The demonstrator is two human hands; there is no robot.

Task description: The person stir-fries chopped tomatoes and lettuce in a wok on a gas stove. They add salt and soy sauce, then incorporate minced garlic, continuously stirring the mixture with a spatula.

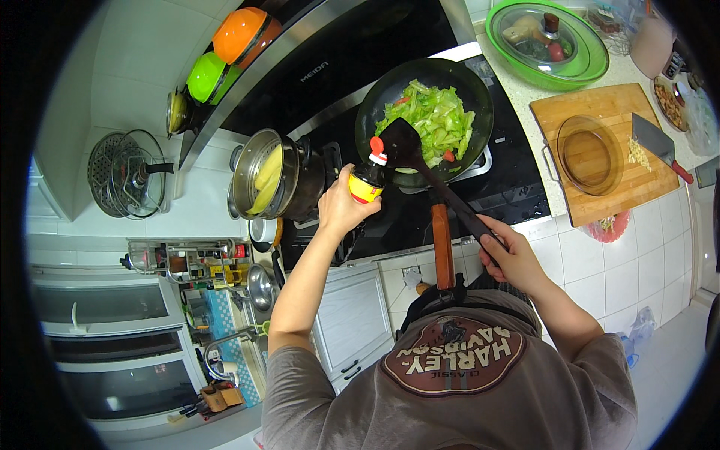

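My left hand (pixel 347 205) is closed around a dark sauce bottle (pixel 368 179) with a yellow label, its red flip cap raised, near the wok's lower left rim. The handle of a dark spatula (pixel 450 197) is in my right hand (pixel 509 253); its broad blade lies over the lower left part of the wok (pixel 368 107). Chopped green leafy vegetable (pixel 436 121) with a few red pieces fills the middle of the wok. The wok's wooden handle (pixel 442 244) points towards my body.
Left of the wok, a steamer pot (pixel 287 180) holds corn cobs (pixel 269 180). At right, a cutting board (pixel 596 101) carries a glass bowl (pixel 590 154), minced garlic (pixel 638 154) and a cleaver (pixel 652 138). A green basin (pixel 506 67) with a glass lid stands behind the board.
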